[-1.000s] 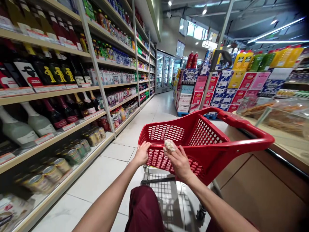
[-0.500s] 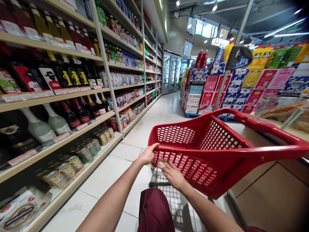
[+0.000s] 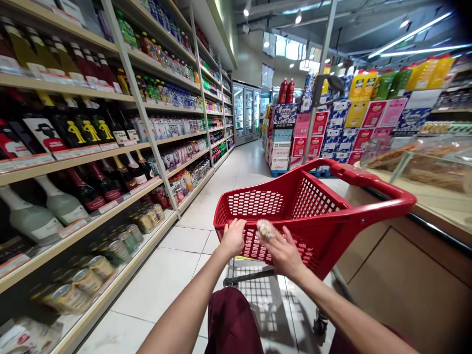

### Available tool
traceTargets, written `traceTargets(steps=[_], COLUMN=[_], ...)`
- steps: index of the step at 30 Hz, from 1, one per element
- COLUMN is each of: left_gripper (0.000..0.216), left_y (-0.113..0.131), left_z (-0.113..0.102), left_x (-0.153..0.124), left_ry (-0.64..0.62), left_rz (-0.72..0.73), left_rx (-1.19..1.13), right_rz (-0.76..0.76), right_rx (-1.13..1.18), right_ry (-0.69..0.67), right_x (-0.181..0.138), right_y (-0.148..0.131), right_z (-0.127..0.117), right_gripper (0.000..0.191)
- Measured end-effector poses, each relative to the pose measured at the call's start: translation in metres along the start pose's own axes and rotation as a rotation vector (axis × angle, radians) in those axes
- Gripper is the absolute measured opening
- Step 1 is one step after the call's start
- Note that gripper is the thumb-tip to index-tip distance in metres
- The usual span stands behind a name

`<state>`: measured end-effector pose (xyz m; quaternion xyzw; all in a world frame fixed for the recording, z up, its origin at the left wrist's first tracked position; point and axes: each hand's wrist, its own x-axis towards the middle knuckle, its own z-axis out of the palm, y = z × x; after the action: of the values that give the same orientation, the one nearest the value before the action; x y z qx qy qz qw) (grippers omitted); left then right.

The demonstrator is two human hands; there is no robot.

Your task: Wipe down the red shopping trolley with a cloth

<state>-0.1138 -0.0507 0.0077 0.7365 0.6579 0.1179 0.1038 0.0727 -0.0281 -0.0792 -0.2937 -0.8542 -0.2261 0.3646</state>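
Note:
A red plastic shopping cart (image 3: 254, 204) stands sideways in front of me, its basket walls full of holes. My left hand (image 3: 233, 237) is closed over the basket's near top rim, close to its left end. In my right hand (image 3: 284, 253) is a small crumpled whitish cloth (image 3: 265, 229), pinched at the fingertips. That hand is just in front of the near basket wall, slightly below the rim. Whether the cloth touches the cart, I cannot tell.
Shelves of bottles and cans (image 3: 86, 142) line the left side. Stacked drink cartons (image 3: 319, 130) stand ahead on a blue pallet. A glass-topped counter (image 3: 391, 246) is close on the right. A grey pole (image 3: 324, 44) rises behind the cart.
My right hand has risen with the cloth from low on the basket wall to near the rim. My left hand stays on the rim. The view has shifted a little to the right.

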Motion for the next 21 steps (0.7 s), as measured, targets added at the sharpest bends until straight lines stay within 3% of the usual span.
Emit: traceTargets(steps=[2,7,12,18,21], left_gripper=[0.055,0.061,0.074,0.07,0.066], left_y=[0.003,0.019,0.049,0.059,0.07], left_z=[-0.004,-0.006,0.017,0.022,0.018], left_x=[0.002,0.009,0.014,0.016,0.02], left_ry=[0.005,-0.012,0.006,0.043,0.099], left_rz=[-0.01,-0.029,0.064,0.016,-0.03], left_rx=[0.029,0.086,0.071,0.047,0.08], right_rz=[0.067,-0.057,0.133,0.055,0.139], right_rx=[-0.029,-0.015,-0.078,-0.094,-0.102], right_ry=[0.019,-0.016,0.033,-0.004,0.042], right_x=[-0.003,-0.031,-0.024,-0.051,-0.047], right_y=[0.009,0.019,0.038,0.055,0.064], right_z=[-0.003,-0.001,-0.014,-0.016,-0.03], right_gripper=[0.034,0.029,0.037,0.036,0.041])
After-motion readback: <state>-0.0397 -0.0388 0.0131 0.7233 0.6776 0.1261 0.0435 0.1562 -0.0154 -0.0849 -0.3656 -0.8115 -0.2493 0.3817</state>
